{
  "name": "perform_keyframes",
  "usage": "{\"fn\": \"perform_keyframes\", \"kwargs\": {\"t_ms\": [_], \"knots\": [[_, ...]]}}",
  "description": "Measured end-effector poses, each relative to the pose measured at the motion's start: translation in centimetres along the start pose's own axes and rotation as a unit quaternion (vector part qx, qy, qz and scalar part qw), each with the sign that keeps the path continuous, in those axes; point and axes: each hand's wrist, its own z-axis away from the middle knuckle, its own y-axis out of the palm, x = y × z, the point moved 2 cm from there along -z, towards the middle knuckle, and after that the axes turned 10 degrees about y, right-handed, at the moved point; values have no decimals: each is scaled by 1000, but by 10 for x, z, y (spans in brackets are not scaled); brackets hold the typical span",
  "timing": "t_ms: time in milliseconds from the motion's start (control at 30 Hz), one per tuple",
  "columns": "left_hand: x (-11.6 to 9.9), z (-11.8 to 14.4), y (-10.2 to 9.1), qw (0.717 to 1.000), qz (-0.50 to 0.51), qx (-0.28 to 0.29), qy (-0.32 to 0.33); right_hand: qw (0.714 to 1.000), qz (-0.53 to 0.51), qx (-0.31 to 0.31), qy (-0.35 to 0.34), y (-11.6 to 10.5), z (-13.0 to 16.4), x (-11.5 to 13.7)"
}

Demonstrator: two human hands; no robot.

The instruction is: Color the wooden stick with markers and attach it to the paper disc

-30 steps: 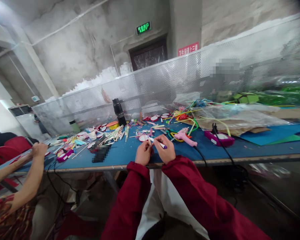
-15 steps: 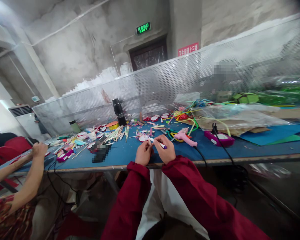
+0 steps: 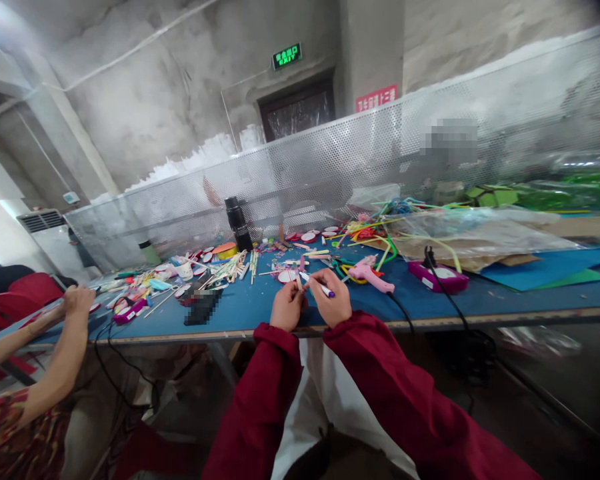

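Marker pen with a purple cap end is pinched in the right hand over the near edge of the blue table, tip pressed to a small pale stick pinched upright by the left hand. Pink glue gun lies just beside them; a black bottle stands further back, contents not visible

My left hand and right hand meet over the near edge of the table, a marker in the right, a small stick in the left. Glue gun just right of them; a second glue gun further right. Flask stands behind, toward the far edge. Loose sticks lie left of centre. A co-worker's hand rests at the left end.
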Motion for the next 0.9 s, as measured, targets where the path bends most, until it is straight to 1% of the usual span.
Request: {"fn": "perform_keyframes", "kwargs": {"t_ms": [167, 333, 433, 600, 800, 900], "knots": [[4, -1, 1, 1000, 12, -1, -1, 1000, 29, 2, -7, -1, 0, 3], [5, -1, 1, 1000, 5, -1, 7, 1000, 28, 4, -10, -1, 0, 2], [3, -1, 1, 1000, 9, -1, 4, 1000, 30, 4, -2, 0, 0, 1], [0, 0, 1, 1000, 4, -2, 6, 999, 34, 1, -11, 0, 0, 2], [4, -1, 1, 1000, 14, -7, 3, 999, 31, 13, -6, 0, 0, 1], [6, -1, 1, 1000, 9, -3, 3, 1000, 28, 9, -5, 0, 0, 1]]}}
